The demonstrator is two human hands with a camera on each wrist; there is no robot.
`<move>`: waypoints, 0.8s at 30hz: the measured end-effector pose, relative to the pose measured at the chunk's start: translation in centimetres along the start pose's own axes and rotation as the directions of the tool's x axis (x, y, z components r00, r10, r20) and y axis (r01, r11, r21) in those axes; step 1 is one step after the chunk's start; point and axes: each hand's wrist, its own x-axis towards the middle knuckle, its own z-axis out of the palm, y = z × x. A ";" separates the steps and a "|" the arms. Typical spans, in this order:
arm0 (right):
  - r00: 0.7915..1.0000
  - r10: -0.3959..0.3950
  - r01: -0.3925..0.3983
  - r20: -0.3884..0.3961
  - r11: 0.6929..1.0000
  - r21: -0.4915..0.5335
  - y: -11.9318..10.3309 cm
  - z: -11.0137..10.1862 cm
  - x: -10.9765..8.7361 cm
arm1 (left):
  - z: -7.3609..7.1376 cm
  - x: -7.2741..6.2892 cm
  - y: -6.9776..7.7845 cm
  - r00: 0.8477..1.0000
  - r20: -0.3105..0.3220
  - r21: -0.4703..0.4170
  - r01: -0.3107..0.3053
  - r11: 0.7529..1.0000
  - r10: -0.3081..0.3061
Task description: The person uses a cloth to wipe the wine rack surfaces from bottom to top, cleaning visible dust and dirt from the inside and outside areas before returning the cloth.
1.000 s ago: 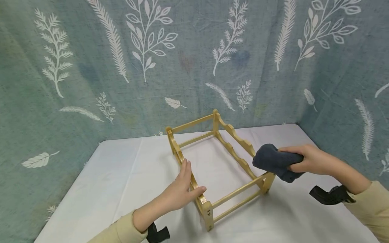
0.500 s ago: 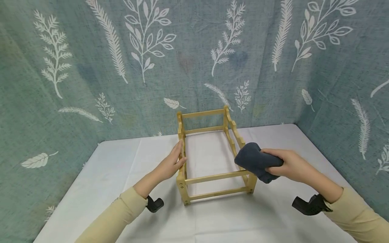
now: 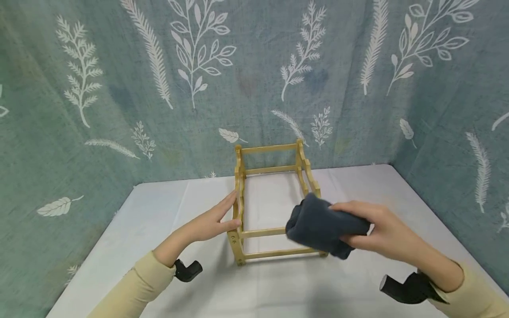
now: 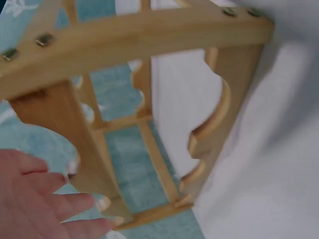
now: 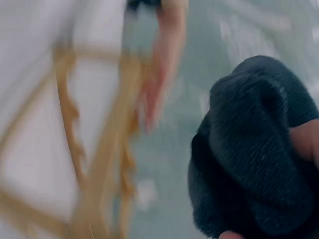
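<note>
A light wooden rack (image 3: 262, 255) with scalloped side rails stands on the white-covered table. My left hand (image 3: 212, 221) lies along the rack's left side with its fingers straight, touching the rail; in the left wrist view the fingers (image 4: 70, 204) show beside a notched rail. My right hand (image 3: 377, 227) grips a folded dark blue cloth (image 3: 318, 225), held above the rack's near right corner and hiding part of it. In the right wrist view the bunched cloth (image 5: 254, 149) appears close up, with the rack (image 5: 107, 164) blurred behind it.
A white cloth (image 3: 159, 207) covers the table. Green-grey fabric with white leaf prints (image 3: 254, 88) hangs behind and at both sides. A black wrist camera (image 3: 188, 270) sits at the left cuff, and another black camera (image 3: 407, 287) at the right.
The rack has turned from a slant to nearly straight on, its near end shifting left and away. My left hand went with it. My right hand carried the cloth leftward.
</note>
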 end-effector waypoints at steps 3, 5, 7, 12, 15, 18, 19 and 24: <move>0.984 -0.060 0.049 0.166 0.996 0.071 -0.8 3.3 0.6 | -0.1 -0.2 0.7 0.999 0.043 0.016 0.004 1.000 -0.004; 0.956 -0.040 0.010 0.291 0.994 0.105 -0.7 6.3 1.4 | 0.1 0.0 0.7 0.998 0.052 0.027 0.020 0.999 -0.021; 0.922 0.008 -0.040 0.386 0.996 0.076 -0.4 9.3 2.2 | 0.3 0.3 0.6 0.998 0.057 0.016 0.037 0.999 -0.038; 0.894 0.072 0.027 0.443 0.976 -0.214 0.7 15.3 3.7 | 0.8 0.9 0.4 0.995 0.094 -0.061 0.044 0.997 -0.038; 0.897 0.083 0.082 0.434 0.934 -0.347 1.0 17.2 4.0 | 1.0 0.8 0.4 0.994 0.109 -0.080 0.038 0.996 -0.029; 0.891 0.051 0.121 0.452 0.931 -0.343 1.1 18.0 4.0 | 1.1 0.6 0.5 0.993 0.109 -0.064 0.040 0.997 -0.033; 0.890 0.028 0.132 0.454 0.939 -0.317 1.1 18.1 4.0 | 1.1 0.5 0.5 0.993 0.109 -0.060 0.043 0.997 -0.036; 0.884 -0.024 0.138 0.467 0.968 -0.211 1.2 18.4 4.2 | 1.2 0.2 0.5 0.994 0.099 -0.035 0.047 0.998 -0.043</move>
